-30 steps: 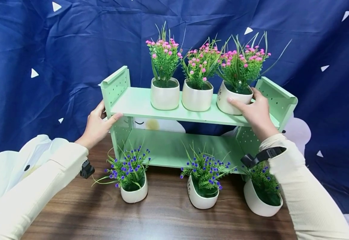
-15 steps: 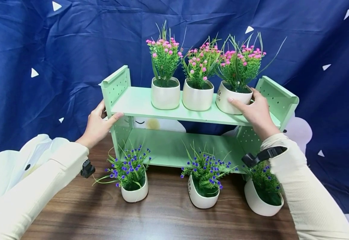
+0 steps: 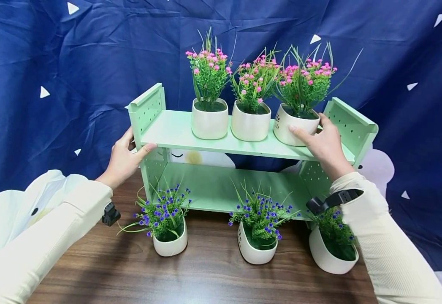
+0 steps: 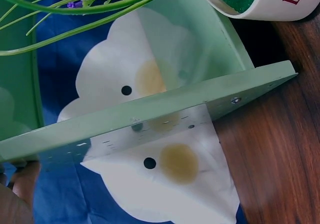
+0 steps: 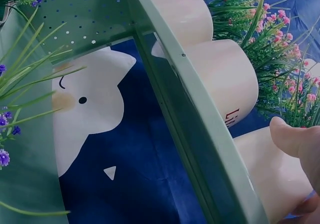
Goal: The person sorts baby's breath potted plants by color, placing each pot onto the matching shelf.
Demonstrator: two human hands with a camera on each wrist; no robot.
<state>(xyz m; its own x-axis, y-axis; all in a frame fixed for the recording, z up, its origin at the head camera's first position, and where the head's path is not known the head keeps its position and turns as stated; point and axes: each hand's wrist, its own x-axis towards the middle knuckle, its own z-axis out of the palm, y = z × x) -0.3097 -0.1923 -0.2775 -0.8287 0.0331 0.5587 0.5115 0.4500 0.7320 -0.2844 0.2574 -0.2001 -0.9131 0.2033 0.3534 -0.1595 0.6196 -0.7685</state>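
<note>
Wrinkled blue cloth (image 3: 95, 55) with white triangles (image 3: 44, 92) behind a brown table (image 3: 129, 272).

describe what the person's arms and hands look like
The left sleeve and right sleeve are long and cream, the right finely ribbed. A black strap shows at the right wrist, a small black device at the left. The left hand and right hand are ungloved.

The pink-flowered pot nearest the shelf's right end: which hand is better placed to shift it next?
Probably the right hand: it grips that pot, thumb on the front. The left hand holds the shelf's opposite end, and two other pots stand between.
</note>
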